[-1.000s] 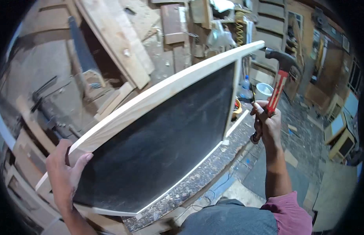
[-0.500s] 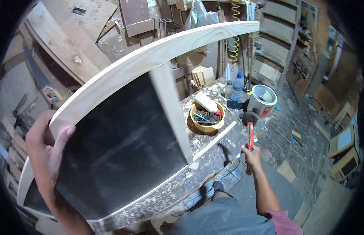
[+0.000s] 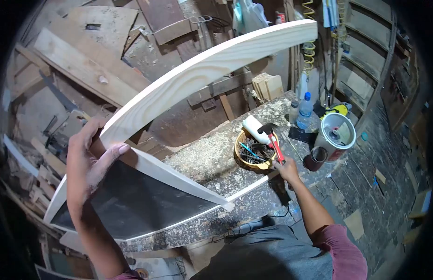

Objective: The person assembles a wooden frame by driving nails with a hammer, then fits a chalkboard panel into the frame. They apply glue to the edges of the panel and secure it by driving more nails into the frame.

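Observation:
My left hand (image 3: 93, 158) grips the left part of a curved, pale wooden arch (image 3: 193, 77), thumb on its near face. Below it a black panel (image 3: 146, 200) stands on the bench, and a pale wooden strip (image 3: 179, 177) slopes from near my left hand down to the lower right. A thin white strip (image 3: 253, 185) runs along the bottom. My right hand (image 3: 287, 171) is closed around a hammer (image 3: 277, 147) with a red handle. The hammer's dark head is over a yellow bowl (image 3: 239, 158) of nails, beside a white bottle (image 3: 256, 128).
The speckled workbench (image 3: 202, 156) bears a plastic water bottle (image 3: 305, 112), a paint can (image 3: 340, 133) and a dark cup (image 3: 315, 159) near its right end. A stack of wooden blocks (image 3: 267, 86) stands at the back. Boards (image 3: 81, 65) and a handsaw (image 3: 60, 95) lie at left.
The hammer in my right hand has moved left, over the bowl. The pale strip has tipped left and down, away from the arch's middle, with the black panel lower. My view has shifted.

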`<state>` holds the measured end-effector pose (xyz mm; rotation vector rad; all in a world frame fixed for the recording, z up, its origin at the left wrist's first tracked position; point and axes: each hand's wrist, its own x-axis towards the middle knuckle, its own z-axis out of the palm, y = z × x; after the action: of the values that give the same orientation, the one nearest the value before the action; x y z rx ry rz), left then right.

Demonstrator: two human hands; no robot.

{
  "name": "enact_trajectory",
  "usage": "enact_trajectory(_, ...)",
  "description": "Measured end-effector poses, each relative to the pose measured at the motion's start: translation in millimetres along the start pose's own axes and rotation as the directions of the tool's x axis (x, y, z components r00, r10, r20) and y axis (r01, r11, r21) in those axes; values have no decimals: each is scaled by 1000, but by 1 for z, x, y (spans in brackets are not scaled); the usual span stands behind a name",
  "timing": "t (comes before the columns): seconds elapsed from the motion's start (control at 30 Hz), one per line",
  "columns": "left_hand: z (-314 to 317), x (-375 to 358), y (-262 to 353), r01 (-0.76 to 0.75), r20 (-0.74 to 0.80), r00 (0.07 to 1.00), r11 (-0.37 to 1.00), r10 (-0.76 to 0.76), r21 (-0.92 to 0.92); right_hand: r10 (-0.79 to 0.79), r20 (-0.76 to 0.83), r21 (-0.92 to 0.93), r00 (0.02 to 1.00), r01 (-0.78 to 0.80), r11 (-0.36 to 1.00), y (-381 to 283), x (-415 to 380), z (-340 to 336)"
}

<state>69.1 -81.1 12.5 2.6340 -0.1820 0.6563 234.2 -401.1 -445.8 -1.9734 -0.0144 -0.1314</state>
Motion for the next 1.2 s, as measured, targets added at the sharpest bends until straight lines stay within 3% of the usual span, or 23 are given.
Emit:
enact_trajectory(0.13, -6, -3, 8, 21, 67, 998, 1000, -20, -19, -164, 97, -120, 982, 175, 977, -12, 48, 18)
enact_trajectory(0.2, -6, -5, 4, 8, 50, 999, 999, -6, -42, -362, -2, -275, 932, 347, 897, -12, 59, 30)
enact_trajectory(0.27, -7, -8, 2, 76, 68, 995, 994, -71, -77, -462, 46, -285, 886, 455, 844, -4, 67, 36)
enact_trajectory(0.33, -6, -10, -1, 72, 21, 997, 995, -71, -62, -421, 168, -369, 891, 453, 812, -4, 70, 32)
enact_trajectory(0.4, -3, -12, 2, 71, -48, 997, 988, -65, 135, -337, 225, -428, 914, 403, 809, -24, 60, 21)
enact_trajectory(0.43, -1, -12, -1, 19, -100, 995, 971, 5, 238, -370, 226, -445, 901, 434, 784, -18, 61, 21)
enact_trajectory(0.47, -2, -13, 3, 95, -92, 993, 971, -76, 219, -371, 255, -457, 893, 449, 768, -22, 58, 17)
enact_trajectory(0.53, 1, -15, 0, -77, -146, 981, 946, 128, 316, -331, 283, -501, 900, 433, 749, -27, 54, 12)
enact_trajectory(0.8, -6, -16, -3, -62, -194, 973, 954, 123, 294, -376, 291, -463, 879, 474, 749, -25, 57, 3)
enact_trajectory(0.9, -12, -16, -9, -73, -263, 956, 977, 126, 203, -388, 275, -488, 879, 476, 732, -25, 59, 0)
enact_trajectory(1.0, -13, -20, -11, -94, -234, 964, 984, 128, 150, -355, 304, -510, 884, 466, 723, -20, 62, -3)
enact_trajectory(1.07, -7, -24, -9, -289, -193, 919, 922, 343, 259, -389, 289, -491, 875, 484, 724, -13, 67, 0)
enact_trajectory(1.1, -8, -29, -2, -251, -126, 939, 888, 320, 385, -400, 291, -496, 869, 495, 713, -11, 69, 1)
enact_trajectory(1.2, -8, -36, -5, -275, -182, 907, 861, 380, 428, -371, 298, -498, 880, 474, 726, -14, 68, 5)
